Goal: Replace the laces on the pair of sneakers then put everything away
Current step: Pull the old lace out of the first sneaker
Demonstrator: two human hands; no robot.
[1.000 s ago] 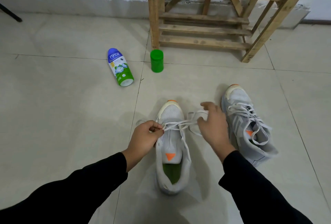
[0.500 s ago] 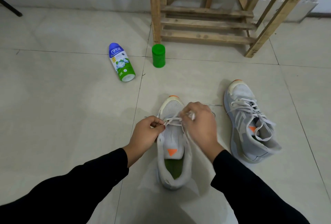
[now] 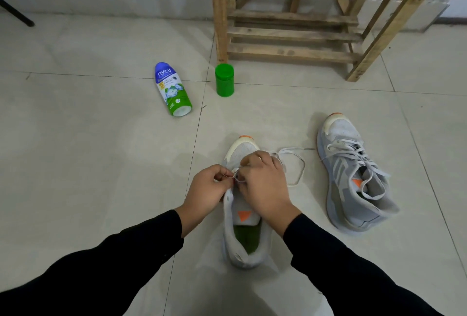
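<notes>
A white sneaker (image 3: 246, 229) with a green insole and an orange tongue mark stands on the floor tiles in front of me, toe pointing away. My left hand (image 3: 207, 189) pinches its white lace (image 3: 294, 164) at the left eyelets. My right hand (image 3: 265, 184) lies over the eyelet rows with fingers curled on the same lace, and a loose loop trails to the right on the floor. A second sneaker (image 3: 353, 176), grey and laced with slack loops, stands to the right.
A blue and green powder bottle (image 3: 171, 89) lies on its side at the left rear. A green jar (image 3: 224, 79) stands beside a wooden rack (image 3: 290, 35) against the wall. A dark stand leg (image 3: 17, 13) shows at far left.
My right hand has come left from beside the shoe to over its eyelets, meeting my left hand. The lace once stretched between them is now gathered, with a loop left on the floor.
</notes>
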